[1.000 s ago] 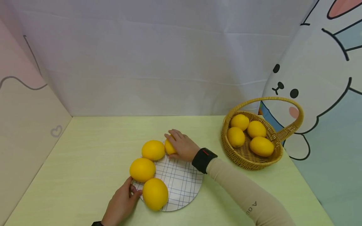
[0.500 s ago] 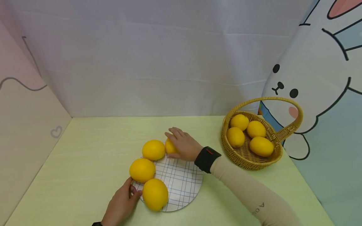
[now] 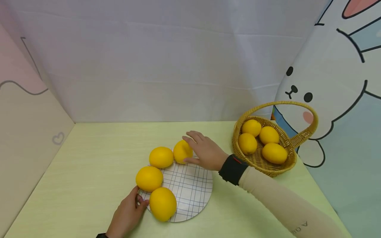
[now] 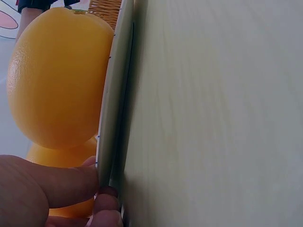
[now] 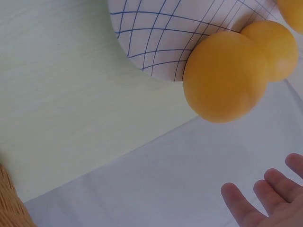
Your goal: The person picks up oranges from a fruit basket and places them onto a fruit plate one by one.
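A round white plate [image 3: 191,193] with a blue grid bears oranges along its left and back rim: a front orange [image 3: 162,204], a left orange [image 3: 149,178], a back-left orange [image 3: 161,157] and a back orange [image 3: 181,152]. My left hand [image 3: 128,210] pinches the plate's left rim; in the left wrist view the thumb [image 4: 71,184] lies on top and fingertips are under the edge. My right hand [image 3: 207,151] hovers just right of the back orange, fingers spread and holding nothing. In the right wrist view its fingers [image 5: 236,203] are apart from that orange [image 5: 222,78].
A wicker basket [image 3: 262,170] with a tall handle stands at the back right, with several oranges [image 3: 274,153] inside. The pale table [image 3: 98,158] meets a white backdrop [image 3: 148,82] behind and printed panels at both sides.
My right hand has let go of the back orange and drawn away to the right, its fingers opening. The orange stays at the plate's back rim. My left hand has not moved.
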Demonstrator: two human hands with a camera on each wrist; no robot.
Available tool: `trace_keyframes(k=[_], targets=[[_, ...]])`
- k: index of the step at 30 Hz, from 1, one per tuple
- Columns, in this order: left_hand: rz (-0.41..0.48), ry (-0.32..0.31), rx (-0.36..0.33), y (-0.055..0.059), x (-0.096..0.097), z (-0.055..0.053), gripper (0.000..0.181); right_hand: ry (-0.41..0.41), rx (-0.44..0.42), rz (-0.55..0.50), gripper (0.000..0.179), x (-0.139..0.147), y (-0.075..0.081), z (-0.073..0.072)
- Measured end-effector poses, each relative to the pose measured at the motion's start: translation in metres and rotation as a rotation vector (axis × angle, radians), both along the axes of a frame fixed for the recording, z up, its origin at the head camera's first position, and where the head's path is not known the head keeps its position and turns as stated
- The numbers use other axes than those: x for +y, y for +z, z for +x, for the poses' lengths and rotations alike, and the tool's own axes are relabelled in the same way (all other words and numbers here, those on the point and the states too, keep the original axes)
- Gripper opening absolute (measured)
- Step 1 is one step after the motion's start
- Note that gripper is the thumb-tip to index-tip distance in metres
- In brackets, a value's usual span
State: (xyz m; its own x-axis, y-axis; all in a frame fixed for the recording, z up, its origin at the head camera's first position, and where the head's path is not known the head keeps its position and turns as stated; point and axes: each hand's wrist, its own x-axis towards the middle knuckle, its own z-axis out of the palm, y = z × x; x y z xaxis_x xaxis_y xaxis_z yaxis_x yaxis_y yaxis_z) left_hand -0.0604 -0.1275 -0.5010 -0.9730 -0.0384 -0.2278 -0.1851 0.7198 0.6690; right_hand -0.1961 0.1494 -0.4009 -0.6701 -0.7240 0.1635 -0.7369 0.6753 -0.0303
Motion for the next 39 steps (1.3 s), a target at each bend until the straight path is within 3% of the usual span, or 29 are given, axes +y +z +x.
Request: trace_keyframes(k=[8,21,29,39], targets=[[0.005,0.004,0.003,-0.003,-0.001,0.000,0.048,-0.028,0.028,-0.070,0.069,0.029,0.017,0.004],[0.002,-0.003,-0.001,-0.006,-0.001,-0.002,0.052,-0.196,0.038,-0.163,0.057,0.089,0.050,0.007],[-0.005,0.000,0.004,-0.007,-0.003,-0.002,0.053,-0.238,0.101,-0.243,0.042,0.131,0.068,0.002],[0.000,-0.014,0.003,-0.009,-0.002,-0.004,0.051,-0.361,0.029,-0.258,0.032,0.170,0.070,-0.006]])
